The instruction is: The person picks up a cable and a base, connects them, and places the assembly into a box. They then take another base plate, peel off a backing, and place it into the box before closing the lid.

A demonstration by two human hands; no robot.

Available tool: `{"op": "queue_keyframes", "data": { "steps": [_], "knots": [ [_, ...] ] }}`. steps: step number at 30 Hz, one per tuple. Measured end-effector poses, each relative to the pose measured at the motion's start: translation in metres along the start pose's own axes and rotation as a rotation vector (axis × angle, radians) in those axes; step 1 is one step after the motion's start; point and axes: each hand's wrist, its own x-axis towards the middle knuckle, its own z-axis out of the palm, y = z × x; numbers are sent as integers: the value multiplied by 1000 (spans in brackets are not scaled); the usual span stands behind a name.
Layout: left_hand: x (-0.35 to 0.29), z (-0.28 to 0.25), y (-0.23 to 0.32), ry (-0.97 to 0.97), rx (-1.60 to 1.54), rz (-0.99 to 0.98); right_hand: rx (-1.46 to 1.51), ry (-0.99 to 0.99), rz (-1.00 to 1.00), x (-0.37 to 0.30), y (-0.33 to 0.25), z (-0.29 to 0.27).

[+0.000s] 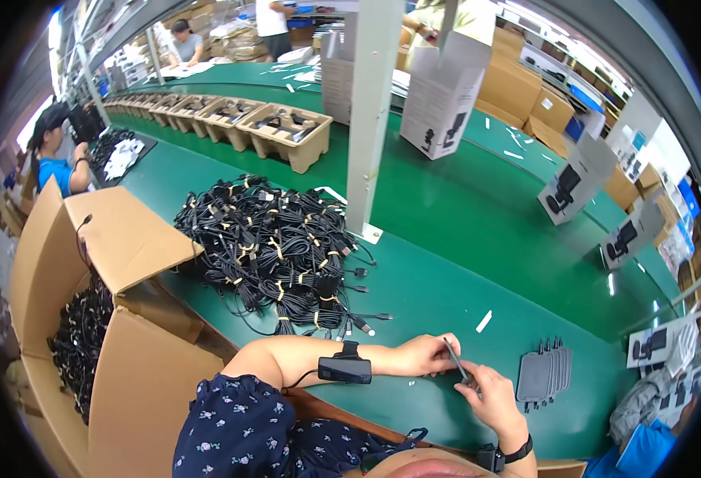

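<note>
Between my two hands is a thin dark grey piece (454,360), seen almost edge-on, so its exact kind cannot be made out. My left hand (420,356) has its fingers closed on the upper part. From the right, my right hand (492,397) pinches its lower end between thumb and fingers. Just right of my right hand, several flat grey rectangular pads (535,378) with short black prongs lie overlapped in a row on the green table (438,279). To the left, beyond my left forearm, sits a big heap of black cables (275,247), bundled with tan ties.
An open cardboard box (139,390) of black cables stands at left. A metal post (366,119) rises beyond the heap. Moulded pulp trays (287,139) line the green conveyor, along with printed white boxes (446,95). A white paper strip (484,321) lies ahead. Other people work farther off.
</note>
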Motion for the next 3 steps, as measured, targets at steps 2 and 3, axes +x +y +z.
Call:
{"op": "queue_keyframes", "data": {
  "steps": [2, 3],
  "knots": [
    [1, -4, -3, -46, 62, -49, -36, -16, 1, -1, 5, 2],
    [0, -4, 5, -59, 22, -43, -67, -22, 24, -3, 7, 3]
  ]
}}
